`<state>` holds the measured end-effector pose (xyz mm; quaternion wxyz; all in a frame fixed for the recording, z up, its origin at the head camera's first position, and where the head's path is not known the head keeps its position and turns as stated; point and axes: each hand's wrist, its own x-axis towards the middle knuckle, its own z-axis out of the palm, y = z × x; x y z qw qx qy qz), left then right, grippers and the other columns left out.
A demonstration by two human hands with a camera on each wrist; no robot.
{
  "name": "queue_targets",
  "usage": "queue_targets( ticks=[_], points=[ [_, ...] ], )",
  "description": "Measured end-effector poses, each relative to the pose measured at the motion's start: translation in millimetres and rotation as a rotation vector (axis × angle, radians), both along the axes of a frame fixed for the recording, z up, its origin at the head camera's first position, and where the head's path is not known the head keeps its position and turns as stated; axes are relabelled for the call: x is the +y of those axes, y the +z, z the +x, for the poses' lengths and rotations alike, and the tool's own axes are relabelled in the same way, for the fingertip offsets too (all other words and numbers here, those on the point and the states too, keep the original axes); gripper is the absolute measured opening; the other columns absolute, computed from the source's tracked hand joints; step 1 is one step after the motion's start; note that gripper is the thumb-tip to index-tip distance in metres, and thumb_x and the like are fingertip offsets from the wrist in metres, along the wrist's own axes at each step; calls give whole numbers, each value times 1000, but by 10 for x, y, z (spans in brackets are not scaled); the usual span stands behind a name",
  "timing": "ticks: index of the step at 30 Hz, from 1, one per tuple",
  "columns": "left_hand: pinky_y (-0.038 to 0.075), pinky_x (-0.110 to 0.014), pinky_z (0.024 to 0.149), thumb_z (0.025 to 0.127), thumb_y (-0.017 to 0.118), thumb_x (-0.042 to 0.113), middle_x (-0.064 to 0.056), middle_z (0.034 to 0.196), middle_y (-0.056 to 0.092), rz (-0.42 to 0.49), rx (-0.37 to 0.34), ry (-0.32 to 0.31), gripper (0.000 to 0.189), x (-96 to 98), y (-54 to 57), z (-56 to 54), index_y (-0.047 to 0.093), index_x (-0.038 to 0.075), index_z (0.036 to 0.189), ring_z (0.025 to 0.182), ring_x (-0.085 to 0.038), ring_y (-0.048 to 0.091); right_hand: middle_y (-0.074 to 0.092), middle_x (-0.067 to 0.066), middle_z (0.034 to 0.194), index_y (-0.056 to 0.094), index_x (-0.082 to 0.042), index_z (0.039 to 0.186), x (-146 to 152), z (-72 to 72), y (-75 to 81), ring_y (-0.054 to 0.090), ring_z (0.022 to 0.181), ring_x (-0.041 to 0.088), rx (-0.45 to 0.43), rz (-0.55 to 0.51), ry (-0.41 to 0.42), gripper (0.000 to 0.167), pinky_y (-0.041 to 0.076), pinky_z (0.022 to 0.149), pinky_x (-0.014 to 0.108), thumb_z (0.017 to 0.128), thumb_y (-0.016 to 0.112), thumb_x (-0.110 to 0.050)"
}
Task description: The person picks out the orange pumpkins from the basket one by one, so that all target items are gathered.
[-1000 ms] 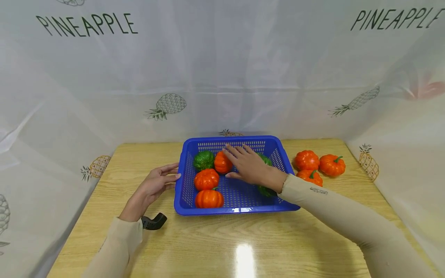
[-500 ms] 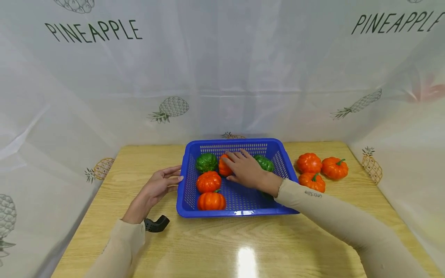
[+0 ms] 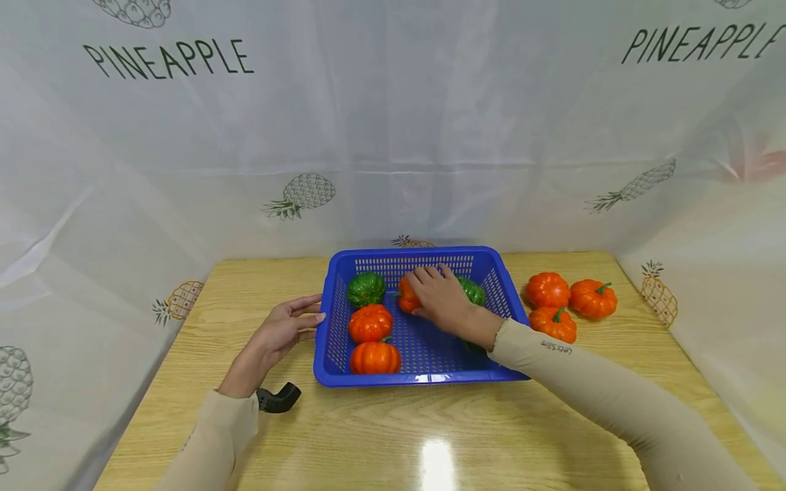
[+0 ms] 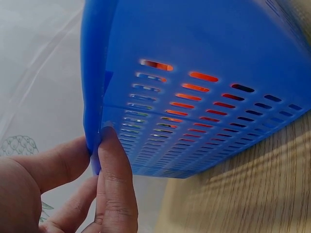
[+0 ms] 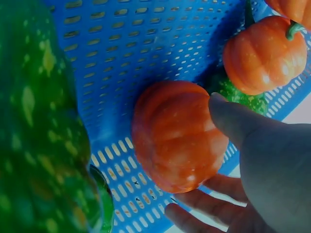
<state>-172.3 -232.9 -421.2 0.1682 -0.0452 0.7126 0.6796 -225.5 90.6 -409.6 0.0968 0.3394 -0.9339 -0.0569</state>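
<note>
A blue plastic basket (image 3: pixel 424 377) stands on the table. At its left side my left hand (image 3: pixel 282 331) pinches the rim; in the left wrist view the thumb and fingers (image 4: pixel 116 179) lie on either side of the edge. Inside the basket my right hand (image 3: pixel 442 300) grips a small orange pumpkin (image 5: pixel 177 136), thumb on one side and fingers on the other. Two more orange pumpkins (image 3: pixel 371 323) (image 3: pixel 376 358) sit along the basket's left wall, below a green pumpkin (image 3: pixel 366 289). Another green pumpkin (image 3: pixel 471 291) is partly hidden behind my right hand.
Three orange pumpkins (image 3: pixel 548 291) (image 3: pixel 593 299) (image 3: pixel 554 324) lie on the wooden table (image 3: pixel 344 436) right of the basket, near my right sleeve. A black curved piece (image 3: pixel 279 398) shows at my left wrist. A white pineapple-print sheet (image 3: pixel 393 136) hangs behind the table.
My right hand has closed round the orange pumpkin, which has shifted right, away from the green pumpkin, and turned so its stem shows. My left hand stays at the basket's rim.
</note>
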Motion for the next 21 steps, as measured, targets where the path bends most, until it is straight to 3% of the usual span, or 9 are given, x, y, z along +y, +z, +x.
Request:
queue_targets(
  ticks=[5,9,21],
  points=[
    [61,-24,82,107,60,1,-13,130,57,-9,-2,-2,59,-1,-6,-6,38,-4,161,91,-7,70,65,17,133,59,-2,136,24,-23,19,60,127,37,-51,37,-86,63,45,115,58,95,78,-46],
    [61,-24,83,107,60,2,-14,131,57,-11,1,-4,59,0,8,-2,38,-4,161,91,-7,70,66,19,135,57,0,140,49,-40,46,61,128,37,-88,61,-137,69,44,116,57,95,77,-49],
    [62,-25,84,107,60,3,-18,136,55,-14,7,-10,59,2,7,16,37,-4,161,92,-7,71,65,19,130,62,1,140,79,-91,77,62,124,38,-104,80,-117,76,47,112,57,89,84,-50]
  ],
)
